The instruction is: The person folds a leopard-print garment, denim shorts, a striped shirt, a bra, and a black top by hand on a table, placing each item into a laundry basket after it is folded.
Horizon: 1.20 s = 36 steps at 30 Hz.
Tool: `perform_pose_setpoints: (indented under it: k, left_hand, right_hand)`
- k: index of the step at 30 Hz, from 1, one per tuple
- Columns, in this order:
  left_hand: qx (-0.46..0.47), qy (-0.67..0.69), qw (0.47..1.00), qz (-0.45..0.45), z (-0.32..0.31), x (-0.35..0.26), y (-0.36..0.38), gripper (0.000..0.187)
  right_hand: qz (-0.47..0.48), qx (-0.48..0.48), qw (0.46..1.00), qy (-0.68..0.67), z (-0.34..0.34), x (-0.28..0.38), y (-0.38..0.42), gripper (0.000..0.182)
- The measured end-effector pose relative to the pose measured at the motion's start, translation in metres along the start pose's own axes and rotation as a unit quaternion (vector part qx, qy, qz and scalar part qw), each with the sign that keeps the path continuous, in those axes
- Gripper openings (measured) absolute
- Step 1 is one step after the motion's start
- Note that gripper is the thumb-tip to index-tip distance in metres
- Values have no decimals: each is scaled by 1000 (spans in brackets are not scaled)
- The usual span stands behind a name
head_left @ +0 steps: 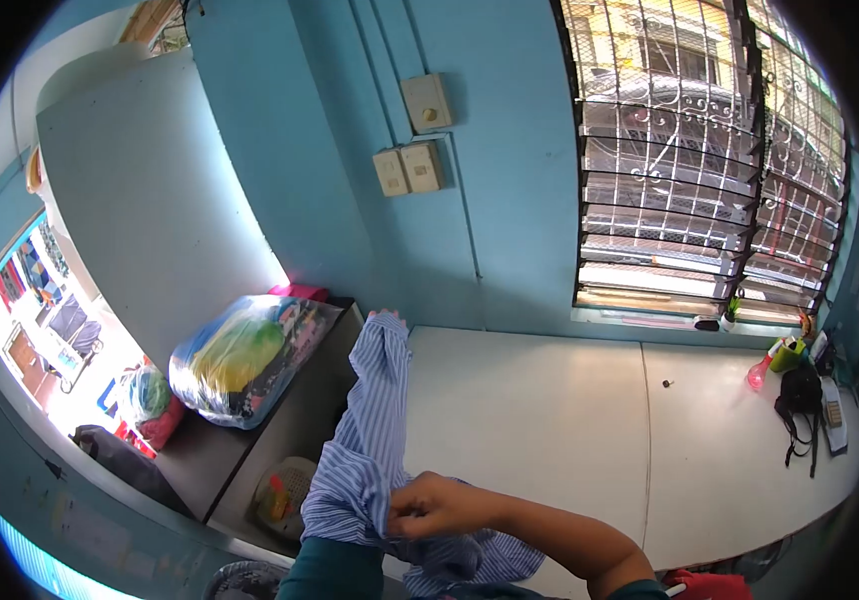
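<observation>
A blue-and-white striped garment [375,400], apparently a long-sleeved shirt, covers my outstretched left forearm like a sleeve. Only the fingertips of my left hand [387,316] peek out at its far end, near the wall; the rest of that hand is hidden inside the cloth. My right hand [428,505] is closed, with its fingers curled on bunched striped fabric near my left elbow. More of the garment hangs below my right forearm, over the near edge of the white table [520,410].
Left of the garment, a plastic-wrapped bundle of cloth [240,360] lies on a dark counter [195,465], with a basket [285,490] below. A pink spray bottle [760,374], a black strapped bag [801,395] and a calculator-like device [833,410] sit at the table's right end.
</observation>
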<state>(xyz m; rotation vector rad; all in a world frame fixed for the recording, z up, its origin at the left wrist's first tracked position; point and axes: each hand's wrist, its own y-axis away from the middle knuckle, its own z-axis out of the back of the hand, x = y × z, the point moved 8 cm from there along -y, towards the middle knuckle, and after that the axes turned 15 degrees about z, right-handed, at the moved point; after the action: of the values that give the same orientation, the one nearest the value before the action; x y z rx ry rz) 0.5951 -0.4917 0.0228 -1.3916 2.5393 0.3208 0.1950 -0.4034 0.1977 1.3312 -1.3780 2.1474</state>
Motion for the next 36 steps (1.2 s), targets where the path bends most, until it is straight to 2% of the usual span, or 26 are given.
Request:
perform_pose_setpoints:
  k: [4,7,9,10,11,13,15,16,17,18,19,20,21,22,24,25,26,27,28,29,31,32,34,35,36]
  left_hand:
    - [38,-6,999,10,-44,-3,-9,34]
    - [57,-29,997,33,-74,-1,-8,34]
    - [50,-62,994,69,-64,12,10,35]
    - [41,-83,991,97,-46,25,22,35]
    - [28,-111,985,130,-28,40,39,35]
    - [5,-166,964,209,5,70,73,36]
    - [-12,-232,927,296,32,96,115,37]
    - [-18,-262,904,337,41,104,136,37]
    - [-22,-290,881,374,48,105,155,38]
    - [-25,-315,861,399,48,100,167,38]
    - [-27,-343,842,416,46,88,175,39]
    - [-33,-372,827,421,42,68,181,39]
    - [-41,-402,813,418,33,38,178,40]
    - [-51,-436,799,411,28,7,174,40]
    - [-79,-505,787,346,11,-75,158,42]
    - [-86,-532,786,303,1,-110,146,42]
    - [-52,-589,777,215,-13,-138,132,36]
    - [-27,-593,790,153,5,-197,96,36]
    - [-1,-593,801,88,17,-240,66,35]
    - [12,-587,804,92,14,-238,56,35]
    - [-84,-455,886,-31,12,-271,53,32]
    - [-79,-447,891,-33,20,-266,51,32]
    - [-37,-452,891,-9,33,-240,55,30]
    - [12,-393,916,79,39,-210,62,28]
    - [147,-416,886,140,17,-174,92,32]
  right_hand:
    - [-16,0,1000,-24,0,3,8,15]
    - [-23,-2,1000,6,8,2,9,20]
    - [-34,29,995,86,19,3,8,35]
    - [34,3,989,143,33,13,8,48]
    - [-62,51,976,201,50,2,13,50]
    - [-167,92,908,373,113,-30,32,29]
    - [-147,-41,836,528,237,-54,89,25]
    - [-199,-167,763,591,299,-29,143,24]
    - [-323,-217,616,685,334,17,187,23]
    - [-171,-226,568,773,375,43,250,22]
    - [-335,-299,441,778,376,95,285,25]
    - [-410,-351,374,754,373,143,313,27]
    - [-414,-358,337,766,403,177,364,28]
    - [-416,-463,310,719,371,228,364,28]
    - [-409,-480,242,737,371,298,387,28]
    - [-334,-448,254,789,361,327,371,32]
    - [-316,-391,279,818,361,347,354,35]
    - [-298,-331,303,842,357,362,333,38]
    - [-270,-339,352,830,346,370,309,42]
    - [-238,-344,399,816,335,375,278,46]
    - [-230,-392,433,779,320,392,235,53]
    - [-225,-387,428,785,314,403,216,53]
    - [-233,-410,603,643,317,397,188,53]
    - [-217,-421,593,651,314,401,176,51]
    - [-216,-357,626,659,330,408,167,41]
